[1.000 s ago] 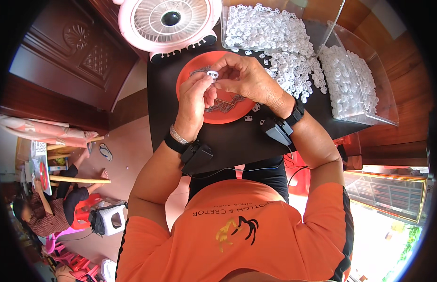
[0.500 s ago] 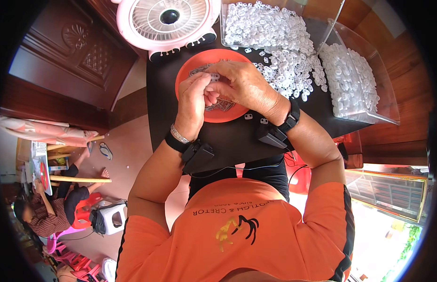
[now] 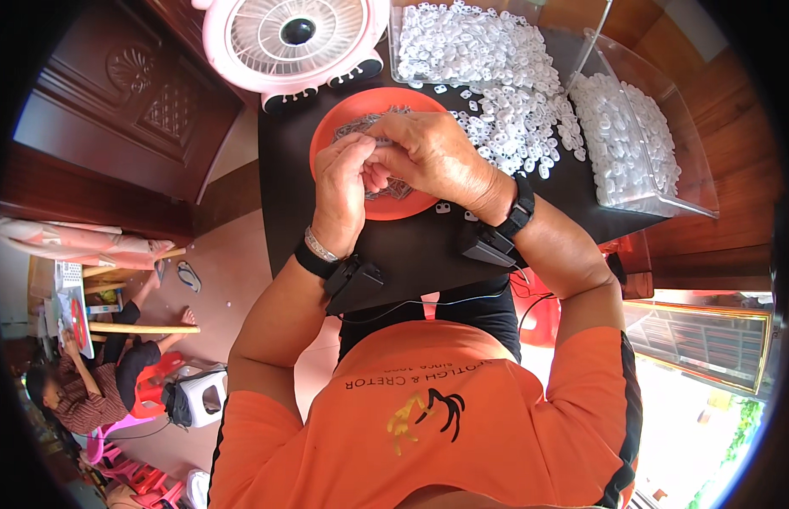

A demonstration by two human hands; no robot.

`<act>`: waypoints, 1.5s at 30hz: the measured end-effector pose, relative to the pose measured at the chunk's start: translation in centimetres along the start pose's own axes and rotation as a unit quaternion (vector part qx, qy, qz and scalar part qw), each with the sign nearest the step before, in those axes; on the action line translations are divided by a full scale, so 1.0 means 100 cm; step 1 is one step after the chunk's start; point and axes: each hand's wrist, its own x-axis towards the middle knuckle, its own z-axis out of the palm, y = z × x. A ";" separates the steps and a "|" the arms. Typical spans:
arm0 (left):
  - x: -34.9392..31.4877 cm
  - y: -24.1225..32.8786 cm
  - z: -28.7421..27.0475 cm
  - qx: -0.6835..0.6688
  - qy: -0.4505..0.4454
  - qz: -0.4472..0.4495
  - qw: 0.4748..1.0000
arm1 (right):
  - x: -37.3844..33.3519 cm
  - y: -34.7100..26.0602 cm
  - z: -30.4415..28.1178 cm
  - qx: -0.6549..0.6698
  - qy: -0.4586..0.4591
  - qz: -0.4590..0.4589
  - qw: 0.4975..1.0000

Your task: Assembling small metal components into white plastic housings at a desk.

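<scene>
Over a round orange plate [image 3: 342,110], my two hands meet at the fingertips. My left hand [image 3: 342,182] is closed in a pinch on a small white plastic piece [image 3: 382,142], mostly covered by fingers. My right hand [image 3: 435,157] comes in from the right with thumb and forefinger bent to the same spot; what they grip is hidden. Thin grey metal pins [image 3: 396,190] lie heaped in the plate, partly under my hands. Beside the plate, a spread of white two-holed plastic pieces [image 3: 517,127] covers the dark table [image 3: 394,254].
Clear bins of white pieces stand at the back [image 3: 471,47] and right [image 3: 623,148]. A pink fan [image 3: 297,72] stands back left. Black devices are strapped to both wrists, with a cable [image 3: 403,307] between them. Another person [image 3: 89,394] sits far left.
The view has shifted slightly. My hands stay together over the plate with small finger movements; the white piece at the fingertips is now more covered.
</scene>
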 end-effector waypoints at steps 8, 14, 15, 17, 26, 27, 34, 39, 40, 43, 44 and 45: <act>-0.005 0.001 0.001 -0.014 0.023 0.036 0.999 | 0.000 0.001 0.005 0.037 0.011 -0.013 0.999; -0.001 0.003 0.001 0.029 0.024 0.051 0.998 | 0.012 0.010 -0.046 -0.175 0.107 -0.005 0.979; -0.001 0.004 0.000 0.026 0.023 0.051 0.998 | 0.016 0.015 -0.073 -0.198 0.208 -0.037 0.957; -0.001 0.007 0.001 0.022 0.021 0.052 0.998 | 0.010 0.035 -0.131 -0.364 0.306 0.066 0.877; 0.002 0.005 0.000 0.041 0.003 0.031 0.999 | -0.007 0.074 -0.142 -0.324 0.268 0.127 0.898; 0.003 0.004 -0.001 0.043 0.001 0.033 0.999 | -0.003 0.063 -0.129 -0.287 0.152 0.168 0.931; 0.002 0.006 -0.002 0.066 -0.011 0.020 0.998 | -0.015 0.119 -0.066 -0.290 -0.156 0.200 0.923; 0.002 0.008 -0.003 0.066 -0.009 0.010 0.998 | -0.013 0.119 -0.062 -0.302 -0.172 0.201 0.916; 0.002 0.007 -0.003 0.057 -0.009 0.010 0.998 | -0.013 0.121 -0.062 -0.309 -0.184 0.199 0.912; 0.002 0.008 -0.002 0.058 -0.015 0.012 0.998 | -0.010 0.117 -0.061 -0.240 -0.175 0.227 0.928; 0.003 0.007 -0.005 0.081 -0.022 -0.003 0.996 | -0.006 0.111 -0.061 -0.164 -0.151 0.258 0.940; 0.003 0.006 -0.007 0.079 -0.028 -0.007 0.996 | -0.002 0.102 -0.060 -0.070 -0.132 0.265 0.953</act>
